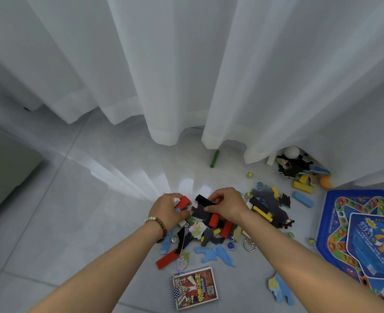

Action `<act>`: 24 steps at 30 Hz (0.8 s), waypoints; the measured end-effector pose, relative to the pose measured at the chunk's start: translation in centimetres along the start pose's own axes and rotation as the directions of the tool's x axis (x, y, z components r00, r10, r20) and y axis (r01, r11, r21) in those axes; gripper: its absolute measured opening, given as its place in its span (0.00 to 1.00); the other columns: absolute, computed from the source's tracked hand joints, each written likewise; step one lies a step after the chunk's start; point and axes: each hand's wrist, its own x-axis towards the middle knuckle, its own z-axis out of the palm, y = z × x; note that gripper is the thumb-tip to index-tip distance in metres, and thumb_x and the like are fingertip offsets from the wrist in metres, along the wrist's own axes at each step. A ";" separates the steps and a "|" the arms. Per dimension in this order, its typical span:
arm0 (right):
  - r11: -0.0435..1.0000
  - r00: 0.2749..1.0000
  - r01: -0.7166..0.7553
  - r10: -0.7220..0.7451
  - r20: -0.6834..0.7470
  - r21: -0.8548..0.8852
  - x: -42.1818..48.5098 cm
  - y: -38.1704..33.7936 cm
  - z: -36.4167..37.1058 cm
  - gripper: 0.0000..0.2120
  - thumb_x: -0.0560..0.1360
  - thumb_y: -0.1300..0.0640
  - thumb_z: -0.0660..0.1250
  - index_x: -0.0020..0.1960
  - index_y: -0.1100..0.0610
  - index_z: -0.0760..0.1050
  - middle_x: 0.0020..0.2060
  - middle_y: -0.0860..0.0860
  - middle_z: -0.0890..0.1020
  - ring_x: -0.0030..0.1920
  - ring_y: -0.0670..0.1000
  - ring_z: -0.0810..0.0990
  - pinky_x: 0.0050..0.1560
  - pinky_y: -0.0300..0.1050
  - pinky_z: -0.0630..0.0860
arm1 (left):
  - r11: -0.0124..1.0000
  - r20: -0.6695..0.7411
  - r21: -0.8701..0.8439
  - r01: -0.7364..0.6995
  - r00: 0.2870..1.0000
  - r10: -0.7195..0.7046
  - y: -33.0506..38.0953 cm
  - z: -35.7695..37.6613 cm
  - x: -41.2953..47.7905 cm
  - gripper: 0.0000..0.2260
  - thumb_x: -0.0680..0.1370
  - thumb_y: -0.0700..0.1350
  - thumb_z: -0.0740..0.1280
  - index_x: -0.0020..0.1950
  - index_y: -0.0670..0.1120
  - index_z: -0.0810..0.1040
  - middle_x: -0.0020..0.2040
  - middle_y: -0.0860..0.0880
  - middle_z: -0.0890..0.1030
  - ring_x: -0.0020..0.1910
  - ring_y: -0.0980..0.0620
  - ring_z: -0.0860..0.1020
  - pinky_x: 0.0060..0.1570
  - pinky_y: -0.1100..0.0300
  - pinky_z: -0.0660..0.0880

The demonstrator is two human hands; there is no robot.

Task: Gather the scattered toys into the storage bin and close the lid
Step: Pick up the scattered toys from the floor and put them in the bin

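Head view: at the far left a grey boxy shape [6,168] stood on the pale tiled floor [73,222]; whether it was the storage bin could not be told. White curtains [164,75] hung across the whole back, their hems close to the tiles.

The left hand [169,210], with a bead bracelet [158,225] on its wrist, had its fingers curled round a short red block [183,202] and a few smaller pieces. It sat at the left edge of the toy pile [211,231]. Nearer the camera a long red block [167,259] lay flat on the floor, and to its right a pack of cards [194,288] lay face up.

The pile was a jumble of coloured blocks, puzzle pieces and marbles, all loose on the floor. A blue puzzle piece [216,254] lay at its near edge. Far behind it a green block [214,158] lay by a curtain hem, well apart from the rest.

The right hand [227,206] was over the middle of the pile, its fingers curled round a black block [203,199] and its thumb on a dark puzzle piece.

Further right lay a metal ring [249,245], a marble [249,175] and a blue block [302,199]. Yellow blocks [302,187] and a white ball [291,152] sat near the curtain. A blue game board [362,240] lay flat at the right edge.
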 end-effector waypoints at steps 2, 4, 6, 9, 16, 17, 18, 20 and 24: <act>1.000 1.000 0.012 -0.012 -0.003 -0.011 -0.1 0.1 0.2 0.10 0.66 0.60 0.76 0.46 0.58 0.81 0.36 0.47 0.77 0.37 0.45 0.74 0.35 0.30 0.69 | 1.000 -0.008 0.027 0.002 1.000 -0.002 0.0 0.0 -0.1 0.11 0.69 0.47 0.75 0.49 0.52 0.80 0.45 0.52 0.81 0.46 0.53 0.79 0.51 0.58 0.78; 1.000 1.000 0.009 -0.009 -0.011 0.004 -0.2 0.1 0.3 0.10 0.66 0.60 0.76 0.47 0.58 0.80 0.38 0.48 0.78 0.37 0.44 0.75 0.35 0.29 0.69 | 0.997 -0.024 0.077 0.002 1.000 0.000 0.1 0.0 -0.2 0.12 0.69 0.48 0.75 0.51 0.51 0.80 0.46 0.53 0.80 0.47 0.53 0.78 0.51 0.59 0.77; 1.000 1.000 0.004 -0.003 -0.020 0.026 -0.3 0.2 0.2 0.12 0.66 0.61 0.76 0.48 0.57 0.79 0.37 0.49 0.77 0.39 0.46 0.76 0.36 0.31 0.70 | 0.992 -0.008 0.125 0.001 1.000 0.000 0.5 0.0 -0.1 0.11 0.69 0.49 0.75 0.49 0.51 0.81 0.46 0.52 0.81 0.47 0.53 0.78 0.50 0.59 0.77; 0.999 0.998 0.054 -0.054 0.013 -0.003 -0.7 0.3 0.5 0.15 0.66 0.61 0.76 0.49 0.54 0.75 0.36 0.48 0.75 0.36 0.46 0.74 0.37 0.35 0.71 | 0.989 0.035 0.151 0.009 0.999 -0.014 0.9 0.0 0.4 0.09 0.69 0.48 0.74 0.48 0.49 0.83 0.46 0.50 0.83 0.46 0.52 0.80 0.49 0.57 0.78; 0.972 0.985 0.172 -0.170 0.024 -0.158 -0.8 -0.1 1.6 0.17 0.66 0.58 0.76 0.48 0.50 0.71 0.42 0.47 0.69 0.43 0.48 0.70 0.36 0.32 0.64 | 0.997 0.004 0.080 0.006 1.000 -0.007 0.5 0.5 0.4 0.06 0.69 0.46 0.74 0.45 0.51 0.83 0.43 0.51 0.83 0.43 0.52 0.80 0.46 0.58 0.78; 0.973 0.985 0.170 -0.168 0.023 -0.157 -0.9 -0.1 1.6 0.17 0.66 0.59 0.76 0.48 0.51 0.71 0.44 0.47 0.69 0.44 0.47 0.70 0.36 0.30 0.63 | 0.998 -0.005 0.058 0.002 1.000 -0.002 0.4 0.5 0.2 0.06 0.69 0.46 0.74 0.45 0.52 0.83 0.43 0.51 0.83 0.43 0.53 0.80 0.46 0.58 0.79; 0.973 0.985 0.172 -0.171 0.022 -0.155 -1.0 -0.1 1.7 0.17 0.66 0.59 0.75 0.49 0.52 0.71 0.45 0.48 0.69 0.46 0.47 0.70 0.37 0.30 0.64 | 0.999 -0.014 0.042 -0.008 1.000 0.008 0.2 0.6 0.1 0.06 0.69 0.46 0.75 0.44 0.53 0.83 0.43 0.52 0.83 0.44 0.53 0.80 0.47 0.58 0.78; 0.970 0.982 0.187 -0.187 0.015 -0.158 -1.2 -0.1 1.7 0.17 0.66 0.60 0.75 0.50 0.54 0.72 0.47 0.48 0.70 0.47 0.47 0.71 0.41 0.35 0.67 | 0.999 -0.035 0.014 -0.040 0.999 0.041 -0.1 0.8 -0.3 0.07 0.68 0.46 0.75 0.42 0.55 0.82 0.43 0.54 0.83 0.45 0.54 0.80 0.48 0.58 0.78; 0.982 0.985 0.170 -0.167 0.039 -0.080 -1.0 0.1 1.6 0.16 0.65 0.62 0.75 0.46 0.54 0.70 0.43 0.50 0.76 0.43 0.49 0.73 0.45 0.43 0.73 | 0.992 -0.084 -0.117 -0.055 0.995 0.045 -0.9 1.1 -0.8 0.10 0.67 0.45 0.76 0.40 0.59 0.80 0.42 0.55 0.83 0.44 0.56 0.80 0.48 0.60 0.78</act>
